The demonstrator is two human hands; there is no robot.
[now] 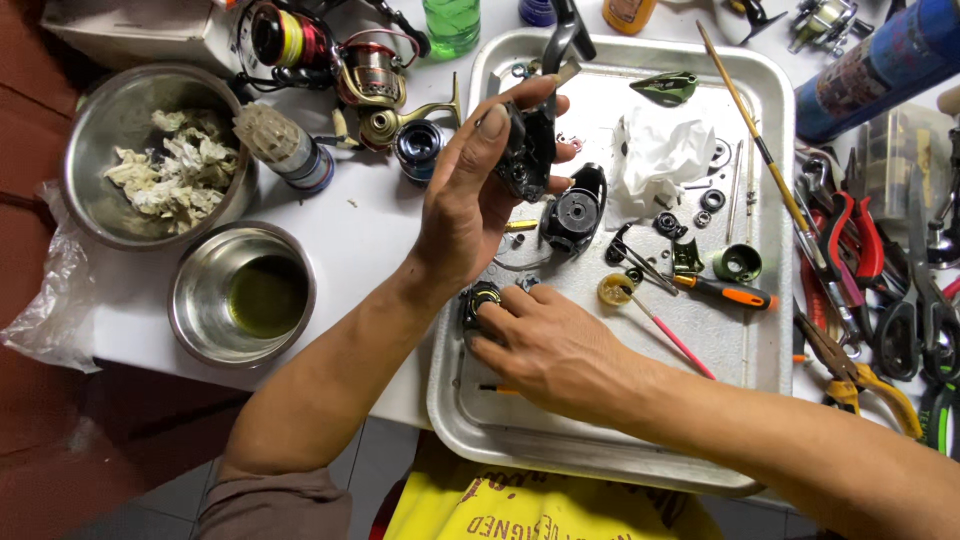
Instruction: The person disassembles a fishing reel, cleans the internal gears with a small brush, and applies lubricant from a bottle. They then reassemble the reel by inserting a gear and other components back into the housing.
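My left hand (470, 190) is raised over the left part of a metal tray (760, 90), its fingers closed round a black fishing-reel body (530, 150) with a handle stem sticking up. My right hand (545, 345) lies low on the tray, fingertips pressed on a small dark round part (480, 298) at the tray's left edge. A black reel side cover (578, 210) sits on the tray just below the held body. Around it lie small washers, screws, a green spool (738, 263) and a crumpled white tissue (655, 150).
Left of the tray stand a steel bowl of used tissues (150, 150) and a smaller steel bowl with yellowish liquid (245, 295). Reels (370, 70) and a spool lie at the back. Pliers, scissors (925, 310) and a blue can (880, 65) crowd the right.
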